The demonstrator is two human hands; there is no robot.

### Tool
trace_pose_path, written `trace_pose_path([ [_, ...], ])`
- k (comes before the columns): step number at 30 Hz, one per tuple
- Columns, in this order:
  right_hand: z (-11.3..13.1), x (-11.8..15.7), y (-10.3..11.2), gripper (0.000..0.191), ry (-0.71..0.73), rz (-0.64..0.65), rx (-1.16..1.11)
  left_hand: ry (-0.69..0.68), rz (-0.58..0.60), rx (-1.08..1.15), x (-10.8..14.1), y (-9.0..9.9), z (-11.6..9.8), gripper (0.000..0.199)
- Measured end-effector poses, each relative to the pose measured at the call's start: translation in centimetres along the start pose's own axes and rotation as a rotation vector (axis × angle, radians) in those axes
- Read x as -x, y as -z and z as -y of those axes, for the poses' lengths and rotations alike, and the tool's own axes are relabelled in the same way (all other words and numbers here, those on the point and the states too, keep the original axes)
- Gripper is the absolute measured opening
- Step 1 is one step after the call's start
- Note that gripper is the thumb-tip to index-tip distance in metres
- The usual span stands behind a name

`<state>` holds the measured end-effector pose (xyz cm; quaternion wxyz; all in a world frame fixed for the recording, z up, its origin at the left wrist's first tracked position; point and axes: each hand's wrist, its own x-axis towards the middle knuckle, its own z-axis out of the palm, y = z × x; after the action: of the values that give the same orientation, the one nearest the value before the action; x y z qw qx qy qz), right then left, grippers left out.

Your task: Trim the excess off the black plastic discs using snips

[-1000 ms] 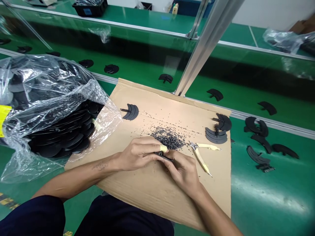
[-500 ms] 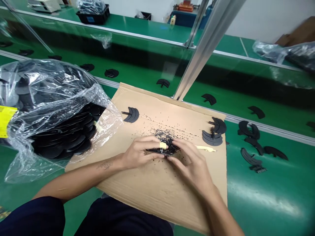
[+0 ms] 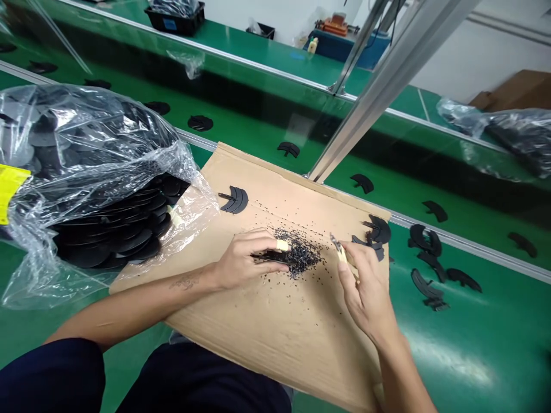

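My left hand (image 3: 243, 258) pinches a flat black part (image 3: 271, 257) at the left edge of a heap of tiny black pieces (image 3: 303, 255). A yellow covering wraps one of its fingertips. To the right of the heap, my right hand (image 3: 365, 281) grips a pale yellow tool (image 3: 341, 252) with a dark tip pointing up and left. Cardboard (image 3: 258, 321) lies under both hands. A curved black part (image 3: 235, 200) rests on it at the upper left, and dark curved parts (image 3: 379, 229) lie at its right edge, partly behind my right hand.
A clear plastic bag (image 3: 99, 132) of black discs (image 3: 107, 235) bulges at the left. Beyond the cardboard, black parts (image 3: 288, 149) are spread along a green surface. A metal post (image 3: 387, 86) slants up behind. More black parts (image 3: 425, 240) lie at the right.
My right hand has moved away from the left hand toward the right and now holds the yellow tool, which lay on the cardboard before. My left hand still holds the black part.
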<state>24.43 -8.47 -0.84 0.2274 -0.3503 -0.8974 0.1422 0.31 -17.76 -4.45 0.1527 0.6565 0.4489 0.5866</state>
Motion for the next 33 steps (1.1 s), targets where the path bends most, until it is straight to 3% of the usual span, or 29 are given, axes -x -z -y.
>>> trace_pose_path([
  [3, 1.6, -1.2, -1.5, 0.026, 0.054, -0.031, -0.225, 0.010, 0.002, -0.018, 0.0, 0.2, 0.1, 0.024],
  [7, 2.1, -0.4, -3.0, 0.030, 0.169, 0.036, -0.364, -0.003, 0.014, -0.006, -0.2, 0.4, 0.2, 0.021],
  [13, 1.7, 0.7, -3.1, 0.036, 0.255, 0.008, -0.347, 0.020, 0.088, 0.033, -0.3, 0.3, 0.1, 0.021],
  [22, 1.5, 0.6, -2.8, 0.037, 0.316, 0.007, -0.259, 0.025, 0.087, 0.090, -0.2, -0.1, 0.0, 0.022],
  [29, 2.0, 1.0, -2.6, 0.026, 0.278, 0.030, -0.244, 0.058, 0.083, 0.144, 0.2, -0.3, 0.0, 0.021],
  [33, 2.2, 1.1, -2.8, 0.021, 0.078, 0.008, -0.430, 0.079, 0.060, 0.103, 0.0, -0.3, -0.3, 0.024],
])
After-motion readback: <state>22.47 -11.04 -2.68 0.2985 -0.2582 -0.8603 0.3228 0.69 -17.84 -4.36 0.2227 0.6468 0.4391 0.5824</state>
